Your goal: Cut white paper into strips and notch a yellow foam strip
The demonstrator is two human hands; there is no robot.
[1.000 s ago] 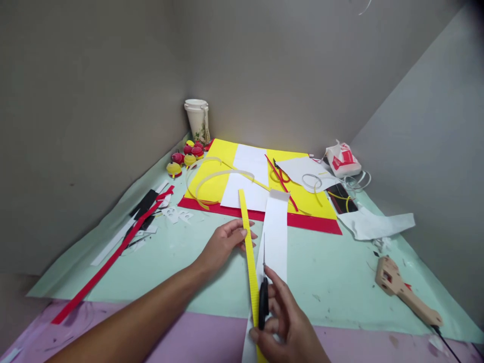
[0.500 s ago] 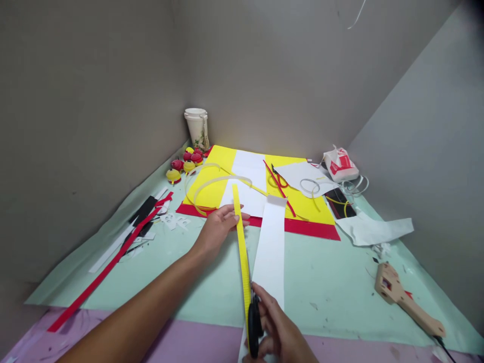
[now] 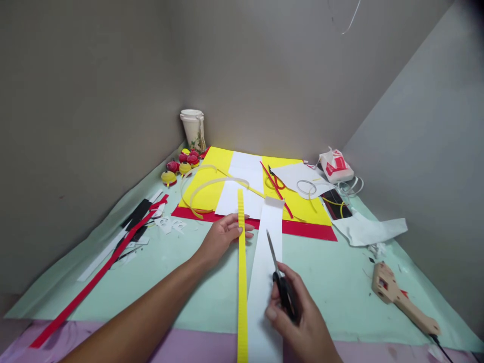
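Note:
Between the thumb and fingers of my left hand [image 3: 223, 237] is a long yellow strip [image 3: 242, 282] with fine cuts along its edge, running down past the bottom of the view. My right hand [image 3: 298, 317] grips black-handled scissors [image 3: 285, 295], whose blades point up and away, close together, over a long white strip [image 3: 269, 252]. The scissors are apart from the yellow strip, to its right. Beyond my hands lie yellow sheets [image 3: 206, 174] with a white sheet [image 3: 245, 169] between them and a red sheet [image 3: 310, 231] under them.
At the back left are a white cup [image 3: 193, 128] and several red and yellow round pieces [image 3: 169, 178]. A red strip [image 3: 94, 282] crosses the left side. A glue gun [image 3: 403, 297] lies at right, a white package [image 3: 336, 165] behind it.
My right hand has moved the scissors right, away from the yellow strip and over the white one. My left hand still holds the yellow strip, slightly lower in view. The view has shifted slightly.

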